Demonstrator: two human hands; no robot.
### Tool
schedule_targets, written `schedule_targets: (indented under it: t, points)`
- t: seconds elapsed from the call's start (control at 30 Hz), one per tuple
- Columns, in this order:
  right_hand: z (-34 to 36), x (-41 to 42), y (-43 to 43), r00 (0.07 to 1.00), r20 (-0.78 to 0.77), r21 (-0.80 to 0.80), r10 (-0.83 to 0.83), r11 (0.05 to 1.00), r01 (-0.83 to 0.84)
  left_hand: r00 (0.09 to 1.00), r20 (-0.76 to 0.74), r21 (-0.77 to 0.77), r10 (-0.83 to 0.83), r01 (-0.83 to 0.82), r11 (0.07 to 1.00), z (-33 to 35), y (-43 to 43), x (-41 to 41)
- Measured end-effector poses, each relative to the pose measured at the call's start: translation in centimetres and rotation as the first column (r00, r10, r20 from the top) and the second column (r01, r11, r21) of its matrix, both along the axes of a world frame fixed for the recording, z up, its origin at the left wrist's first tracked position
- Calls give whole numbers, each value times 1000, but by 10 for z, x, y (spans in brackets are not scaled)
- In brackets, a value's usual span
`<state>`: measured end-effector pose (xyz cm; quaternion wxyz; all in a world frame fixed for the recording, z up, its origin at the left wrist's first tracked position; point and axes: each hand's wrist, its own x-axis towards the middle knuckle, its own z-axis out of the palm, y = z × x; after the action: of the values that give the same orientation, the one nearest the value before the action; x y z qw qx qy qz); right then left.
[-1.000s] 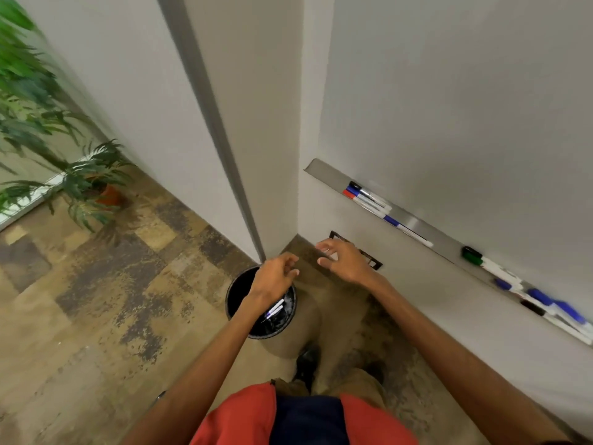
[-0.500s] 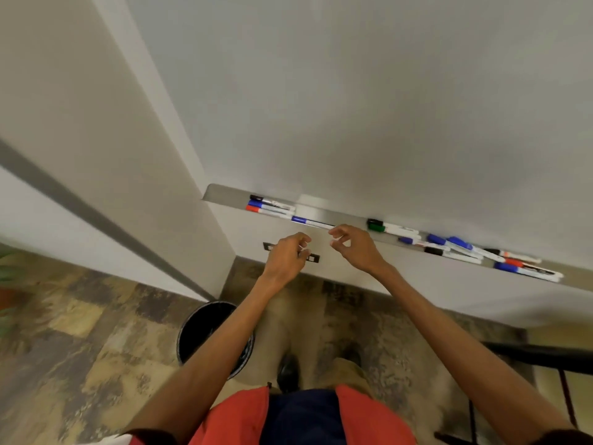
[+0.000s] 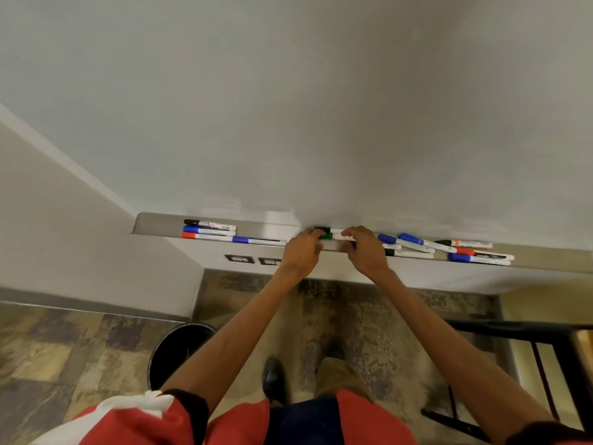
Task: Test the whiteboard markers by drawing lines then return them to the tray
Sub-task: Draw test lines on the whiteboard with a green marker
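Note:
A blank whiteboard (image 3: 321, 107) fills the upper view, with a long metal tray (image 3: 154, 223) along its lower edge. A green-capped marker (image 3: 332, 235) lies in the tray's middle. My left hand (image 3: 303, 253) grips its green cap end and my right hand (image 3: 364, 250) grips its white barrel. Black, blue and red markers (image 3: 208, 230) lie at the tray's left, another blue one (image 3: 256, 240) beside them. Several more markers (image 3: 449, 248) lie in a loose pile to the right.
A black waste bin (image 3: 173, 351) stands on the patterned floor at lower left, near the wall corner. A black chair frame (image 3: 519, 332) is at lower right. Two wall sockets (image 3: 253, 260) sit under the tray. My feet are below the hands.
My view swung from the bin up to the board. Both hands rose from above the bin to the tray and took hold of the green-capped marker.

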<state>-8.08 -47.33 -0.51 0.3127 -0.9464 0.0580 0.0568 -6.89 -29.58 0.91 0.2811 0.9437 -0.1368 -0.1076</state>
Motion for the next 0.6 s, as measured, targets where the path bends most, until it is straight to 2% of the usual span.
schedule_targets:
  t: [0.33, 0.43, 0.6]
  points:
    - [-31, 9, -12, 988, 89, -203, 123, 974, -103, 998, 65, 216, -13, -1, 976, -28, -31, 8]
    - [-34, 8, -12, 982, 107, -245, 158, 961, -128, 997, 76, 219, -21, 4, 976, -31, -28, 10]
    - [-26, 9, -14, 952, 194, -218, 235, 957, -192, 992, 117, 145, -49, 32, 989, -21, -22, 10]
